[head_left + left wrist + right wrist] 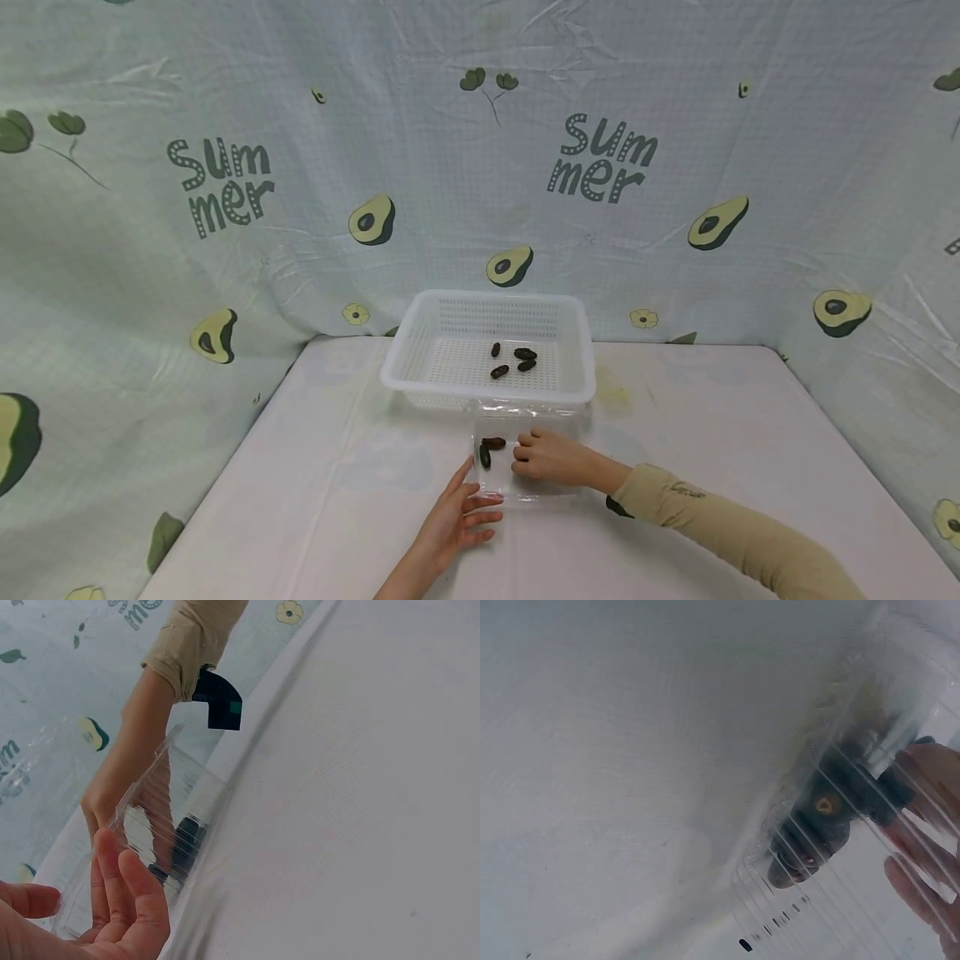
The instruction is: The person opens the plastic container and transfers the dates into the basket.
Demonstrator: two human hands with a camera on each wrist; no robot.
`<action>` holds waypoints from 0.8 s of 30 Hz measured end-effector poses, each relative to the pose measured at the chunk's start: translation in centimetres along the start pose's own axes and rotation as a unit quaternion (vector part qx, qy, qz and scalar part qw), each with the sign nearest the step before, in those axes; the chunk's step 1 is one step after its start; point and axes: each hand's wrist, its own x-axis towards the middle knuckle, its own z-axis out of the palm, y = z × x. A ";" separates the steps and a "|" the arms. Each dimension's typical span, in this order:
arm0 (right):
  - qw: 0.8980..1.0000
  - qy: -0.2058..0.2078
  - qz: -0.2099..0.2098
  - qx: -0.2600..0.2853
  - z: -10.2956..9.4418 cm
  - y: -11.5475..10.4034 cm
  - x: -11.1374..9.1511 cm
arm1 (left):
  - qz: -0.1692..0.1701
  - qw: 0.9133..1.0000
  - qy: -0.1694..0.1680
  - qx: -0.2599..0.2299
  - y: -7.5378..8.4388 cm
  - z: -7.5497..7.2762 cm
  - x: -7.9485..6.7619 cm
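A clear plastic box (pixel 525 492) lies on the white-covered table in front of a white basket. Inside its left part are two dark, oblong fruits resembling dates, one reddish brown (pixel 493 443) and one nearly black (pixel 485 457). My right hand (pixel 551 458) reaches into the box from the right, its fingers bent downward. Through the ribbed plastic, the right wrist view shows a dark fruit (pixel 802 851) near those fingers; whether they pinch one is unclear. At the box's near left corner, my left hand (pixel 453 521) has loosely spread fingers, grasping nothing visible.
The white perforated basket (pixel 397 354) stands just behind the box, with several dark fruits (pixel 500 372) on its floor. Behind the table (pixel 360 517) hangs a patterned sheet (pixel 442 167) that also covers both sides. A dark device shows at the right cuff.
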 end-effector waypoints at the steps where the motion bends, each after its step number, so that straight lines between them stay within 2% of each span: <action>1: 1.000 0.007 -0.001 -0.004 -0.1 0.0 -0.1 | 0.000 1.000 0.000 0.001 0.0 0.0 0.0; 7: 0.999 0.041 0.002 -0.021 -1.6 0.5 -0.9 | 0.000 1.000 0.000 -0.001 0.1 0.0 0.0; 12: 0.998 0.059 0.010 -0.030 -3.6 1.0 -1.9 | 0.001 1.000 -0.001 0.000 0.1 0.1 0.0; 16: 0.998 0.053 0.017 -0.020 -5.8 1.4 -2.8 | 0.002 1.000 -0.003 0.000 0.1 0.0 -0.1; 21: 0.998 0.048 0.035 0.006 -9.4 2.5 -3.6 | 0.005 1.000 -0.006 -0.002 0.1 0.0 -0.1; 24: 0.997 0.056 0.045 0.000 -11.6 3.5 -4.0 | 0.007 1.000 -0.010 -0.002 0.0 0.0 0.0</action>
